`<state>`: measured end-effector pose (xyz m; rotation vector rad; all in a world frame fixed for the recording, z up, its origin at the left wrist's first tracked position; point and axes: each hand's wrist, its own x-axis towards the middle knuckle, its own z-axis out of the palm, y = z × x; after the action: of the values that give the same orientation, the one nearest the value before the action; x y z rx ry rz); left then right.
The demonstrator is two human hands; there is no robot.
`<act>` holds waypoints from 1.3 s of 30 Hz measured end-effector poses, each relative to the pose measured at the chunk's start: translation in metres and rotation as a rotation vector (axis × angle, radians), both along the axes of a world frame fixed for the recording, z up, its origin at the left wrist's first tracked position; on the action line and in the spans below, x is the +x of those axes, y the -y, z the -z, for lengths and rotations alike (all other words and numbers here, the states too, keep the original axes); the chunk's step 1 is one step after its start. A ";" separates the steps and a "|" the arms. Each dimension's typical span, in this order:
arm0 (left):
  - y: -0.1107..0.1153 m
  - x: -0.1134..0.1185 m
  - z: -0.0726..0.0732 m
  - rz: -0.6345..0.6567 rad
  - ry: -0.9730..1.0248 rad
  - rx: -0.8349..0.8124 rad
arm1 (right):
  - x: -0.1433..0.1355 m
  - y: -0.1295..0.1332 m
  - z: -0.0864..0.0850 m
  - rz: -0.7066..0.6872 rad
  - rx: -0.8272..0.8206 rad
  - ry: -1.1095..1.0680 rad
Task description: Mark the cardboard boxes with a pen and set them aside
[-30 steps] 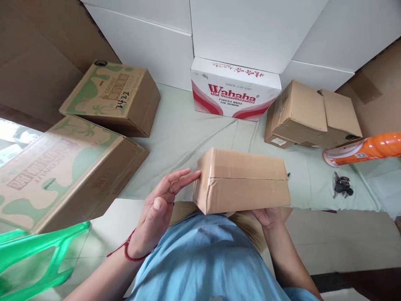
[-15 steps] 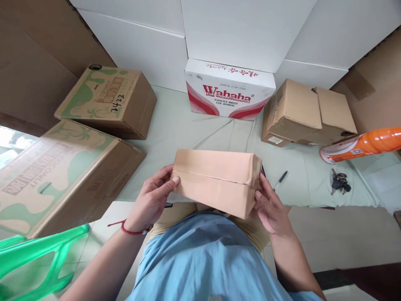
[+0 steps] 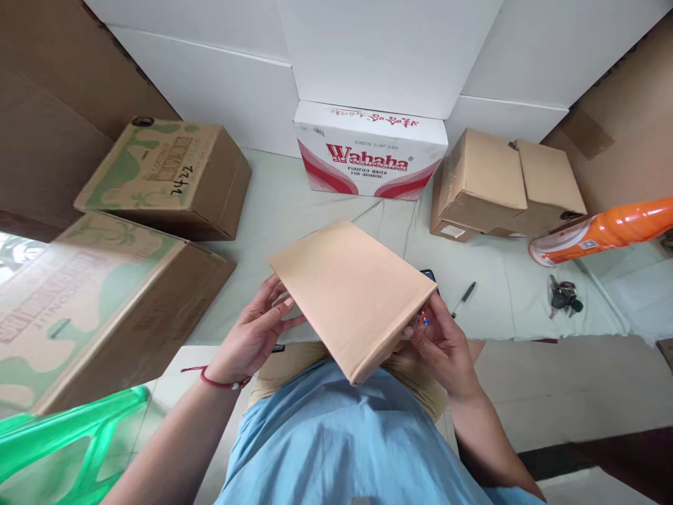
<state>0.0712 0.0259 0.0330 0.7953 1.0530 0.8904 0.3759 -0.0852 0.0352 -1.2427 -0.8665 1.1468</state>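
A plain brown cardboard box (image 3: 352,291) is held tilted over the table's front edge, one broad face turned up toward me. My left hand (image 3: 257,322) supports its left side, the thumb near the edge and the other fingers partly hidden beneath. On the right, my right hand (image 3: 442,344) grips the box's near right end, with fingertips at the corner and the thumb lower down. Just beyond that corner a dark phone (image 3: 428,275) shows in part on the table.
A pen (image 3: 465,300), keys (image 3: 564,296) and an orange bottle (image 3: 599,235) lie to the right. Behind stand a Wahaha carton (image 3: 371,158) and brown boxes (image 3: 484,175). Coconut cartons (image 3: 168,175) are on the left, above a green plastic stool (image 3: 78,442).
The box has been turned between my hands: its long seamed side faced me before, and now a broad plain face does. The view has shifted slightly.
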 end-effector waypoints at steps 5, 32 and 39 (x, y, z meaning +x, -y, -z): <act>-0.003 -0.003 -0.005 0.002 0.256 -0.037 | 0.009 -0.004 0.021 0.011 -0.050 0.010; 0.013 0.020 0.020 -0.016 -0.118 0.312 | 0.025 -0.005 0.016 0.059 0.314 0.386; 0.010 0.013 0.019 -0.087 0.056 0.172 | 0.002 -0.011 -0.013 -0.083 0.480 0.566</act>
<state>0.0839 0.0161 0.0138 0.8675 0.9764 1.0829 0.3779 -0.0741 0.0483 -1.1384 -1.5256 0.5857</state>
